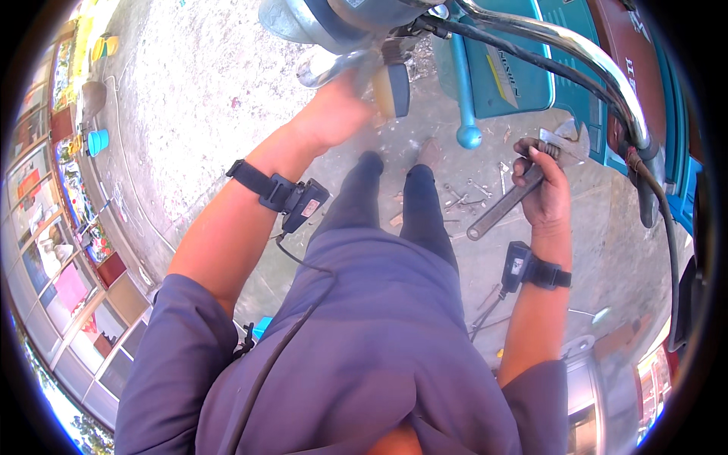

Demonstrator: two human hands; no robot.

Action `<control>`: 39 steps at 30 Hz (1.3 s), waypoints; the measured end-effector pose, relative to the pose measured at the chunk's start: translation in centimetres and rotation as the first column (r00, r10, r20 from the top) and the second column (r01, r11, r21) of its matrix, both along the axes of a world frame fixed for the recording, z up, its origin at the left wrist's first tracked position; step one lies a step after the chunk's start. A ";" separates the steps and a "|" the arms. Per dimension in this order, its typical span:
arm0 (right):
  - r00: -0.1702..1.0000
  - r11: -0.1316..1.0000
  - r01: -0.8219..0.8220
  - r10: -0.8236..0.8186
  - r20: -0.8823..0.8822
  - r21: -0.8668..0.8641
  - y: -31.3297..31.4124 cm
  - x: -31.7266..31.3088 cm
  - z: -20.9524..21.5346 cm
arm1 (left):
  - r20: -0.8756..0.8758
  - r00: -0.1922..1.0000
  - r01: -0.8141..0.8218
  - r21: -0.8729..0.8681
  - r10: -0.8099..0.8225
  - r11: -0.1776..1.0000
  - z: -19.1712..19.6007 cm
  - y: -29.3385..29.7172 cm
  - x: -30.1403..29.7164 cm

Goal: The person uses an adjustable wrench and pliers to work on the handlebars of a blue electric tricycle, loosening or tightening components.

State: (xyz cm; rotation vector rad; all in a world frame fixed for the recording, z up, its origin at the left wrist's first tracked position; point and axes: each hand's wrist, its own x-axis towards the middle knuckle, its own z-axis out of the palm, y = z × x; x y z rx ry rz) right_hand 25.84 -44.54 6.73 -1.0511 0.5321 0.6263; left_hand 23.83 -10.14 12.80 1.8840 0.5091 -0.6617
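My right hand (pixel 547 193) is closed around a large adjustable wrench (pixel 503 209). The wrench's jaws point up and to the right, away from me, and its handle slants down toward my legs. My left hand (pixel 340 112) reaches forward to the front of a motorcycle, close to a shiny metal part (pixel 324 67) under the grey-blue headlamp housing (pixel 296 19). It is smeared by motion, and its fingers do not show clearly. Just right of it is a turn signal lamp (pixel 391 91) with a pale amber lens.
Chrome handlebars (pixel 580 53) with a black cable arch across the upper right, ending at a dark grip. A teal round-ended bar (pixel 464 106) hangs before a teal panel (pixel 516 76). Several loose wrenches (pixel 466 197) lie on the concrete floor (pixel 182 114). A blue bucket (pixel 98 142) stands far left.
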 end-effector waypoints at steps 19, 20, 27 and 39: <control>0.859 0.948 0.307 -0.314 0.404 0.084 -13.6 -0.5 8.5 | -0.250 0.967 -0.033 0.021 0.037 0.999 -1.7 3.5 -7.8; 0.850 0.939 0.319 -0.344 0.399 0.131 -13.1 -0.2 8.8 | -0.231 0.972 -0.045 0.019 0.048 0.999 -1.9 3.5 -7.9; 0.832 0.925 0.372 -0.369 0.414 0.077 -13.8 0.4 8.3 | -0.192 0.977 -0.099 -0.008 0.096 0.995 -0.9 3.9 -8.7; 0.875 0.903 0.323 -0.170 0.452 -0.285 -7.8 -6.0 13.4 | -0.302 0.944 -0.194 -0.184 0.132 0.964 -2.7 6.3 -10.3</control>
